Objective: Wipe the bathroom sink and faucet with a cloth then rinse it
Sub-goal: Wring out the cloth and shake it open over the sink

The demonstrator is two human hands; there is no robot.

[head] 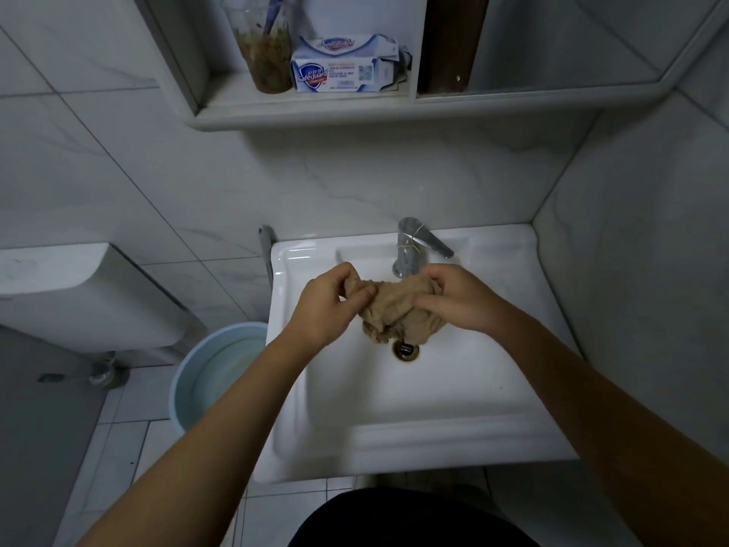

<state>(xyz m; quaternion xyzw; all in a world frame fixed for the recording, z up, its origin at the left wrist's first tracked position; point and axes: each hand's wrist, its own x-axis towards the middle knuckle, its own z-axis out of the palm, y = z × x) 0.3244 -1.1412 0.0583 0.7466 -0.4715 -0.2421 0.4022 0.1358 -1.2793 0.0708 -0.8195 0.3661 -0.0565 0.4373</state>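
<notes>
A crumpled tan cloth hangs over the basin of the white sink, just below the chrome faucet. My left hand grips the cloth's left end. My right hand grips its right end, fingers curled over it. The cloth's lower folds dangle just above the brown-ringed drain. The faucet's spout is partly hidden behind the cloth, and I cannot tell whether water runs.
A light blue bucket with water stands on the floor left of the sink, next to a white toilet tank. On the shelf above sit a soap box and a stained cup. A tiled wall closes in on the right.
</notes>
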